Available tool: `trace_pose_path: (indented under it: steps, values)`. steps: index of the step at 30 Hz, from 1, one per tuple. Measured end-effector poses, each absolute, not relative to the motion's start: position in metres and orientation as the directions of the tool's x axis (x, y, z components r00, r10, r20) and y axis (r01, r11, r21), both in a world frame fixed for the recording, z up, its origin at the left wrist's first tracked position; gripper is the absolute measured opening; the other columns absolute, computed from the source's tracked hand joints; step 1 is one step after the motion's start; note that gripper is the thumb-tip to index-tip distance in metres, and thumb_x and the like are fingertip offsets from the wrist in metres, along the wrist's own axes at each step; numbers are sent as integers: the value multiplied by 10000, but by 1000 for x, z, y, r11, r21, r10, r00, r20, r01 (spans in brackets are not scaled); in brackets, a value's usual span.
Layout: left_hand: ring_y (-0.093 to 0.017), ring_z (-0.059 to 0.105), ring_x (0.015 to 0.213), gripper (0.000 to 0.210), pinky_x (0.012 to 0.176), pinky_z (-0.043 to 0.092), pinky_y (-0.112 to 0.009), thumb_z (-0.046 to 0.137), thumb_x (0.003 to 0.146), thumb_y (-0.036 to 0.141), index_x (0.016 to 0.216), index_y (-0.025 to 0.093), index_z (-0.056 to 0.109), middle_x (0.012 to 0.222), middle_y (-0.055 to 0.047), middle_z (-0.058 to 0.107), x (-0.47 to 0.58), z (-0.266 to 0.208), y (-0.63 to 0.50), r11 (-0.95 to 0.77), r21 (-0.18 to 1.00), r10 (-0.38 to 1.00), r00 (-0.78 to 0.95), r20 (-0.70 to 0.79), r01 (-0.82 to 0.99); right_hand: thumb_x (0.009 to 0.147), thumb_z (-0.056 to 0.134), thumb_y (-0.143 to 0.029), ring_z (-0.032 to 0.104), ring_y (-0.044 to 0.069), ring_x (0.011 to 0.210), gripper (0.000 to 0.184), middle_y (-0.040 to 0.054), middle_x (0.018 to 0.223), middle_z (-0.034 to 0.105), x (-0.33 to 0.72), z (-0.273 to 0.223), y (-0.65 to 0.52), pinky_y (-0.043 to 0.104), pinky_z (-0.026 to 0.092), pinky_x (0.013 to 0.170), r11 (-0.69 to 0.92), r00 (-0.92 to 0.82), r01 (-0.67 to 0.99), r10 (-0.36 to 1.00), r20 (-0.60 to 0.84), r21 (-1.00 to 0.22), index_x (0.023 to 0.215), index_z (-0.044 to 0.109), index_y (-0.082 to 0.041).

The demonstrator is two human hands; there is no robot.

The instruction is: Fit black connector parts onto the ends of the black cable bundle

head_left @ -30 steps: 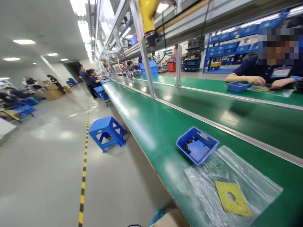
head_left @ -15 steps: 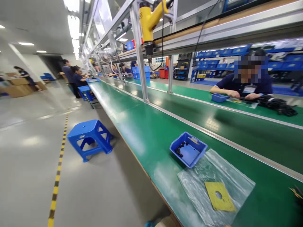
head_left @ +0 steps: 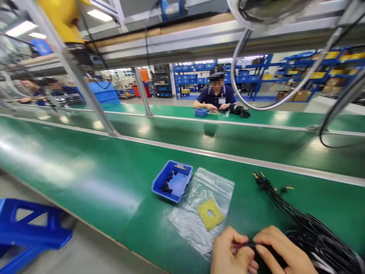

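At the lower right of the head view, my left hand [head_left: 232, 253] and my right hand [head_left: 281, 251] meet over the green bench. Both are closed, with fingertips pinching a thin black cable [head_left: 251, 243] between them. A bit of red shows at the left fingertips; the rest is covered by the fingers. Just beyond my left hand lies a clear plastic bag [head_left: 221, 180] with a yellow square pad [head_left: 205, 215], holed in the middle, on it. Close by my right hand is a bundle of black cables [head_left: 319, 232] with bare wire ends pointing away.
A blue bin [head_left: 182, 182] holding small black parts stands left of the bag. Metal posts [head_left: 85, 87] rise from the bench [head_left: 114, 163]. A flexible metal hose [head_left: 273, 106] hangs overhead. Across the line a co-worker [head_left: 216, 93] sits. A blue stool [head_left: 31, 224] stands at left.
The view has swung to the right. Both my hands and the cable bundle now show, and the bin and bag appear further left.
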State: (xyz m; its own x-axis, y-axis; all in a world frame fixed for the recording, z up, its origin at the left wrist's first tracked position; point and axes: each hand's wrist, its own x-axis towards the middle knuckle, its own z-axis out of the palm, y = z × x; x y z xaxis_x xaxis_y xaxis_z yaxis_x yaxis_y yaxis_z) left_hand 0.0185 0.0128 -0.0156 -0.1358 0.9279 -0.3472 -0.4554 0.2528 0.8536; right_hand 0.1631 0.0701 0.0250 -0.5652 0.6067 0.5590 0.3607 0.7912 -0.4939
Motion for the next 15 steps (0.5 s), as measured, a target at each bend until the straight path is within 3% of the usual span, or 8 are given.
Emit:
trace_pose_path:
  steps: [5,15]
  values:
    - [-107,630,494,250,512,542,-200,810,723,316,770,145,633,556,34,622,17,-7,12,172,906,962,-132,-239,-386,995,451,-133,561,142,668,182,-3,718,579,164,28,64,274,462,630,738,-597,353,651,470,-574,853,529,-215]
    - [-106,663,539,55,549,554,-184,742,735,169,737,156,688,619,23,707,17,10,9,163,932,960,-165,-225,-323,985,447,-106,493,146,674,189,-2,717,542,165,24,64,306,371,647,696,-604,305,669,433,-650,849,542,-196]
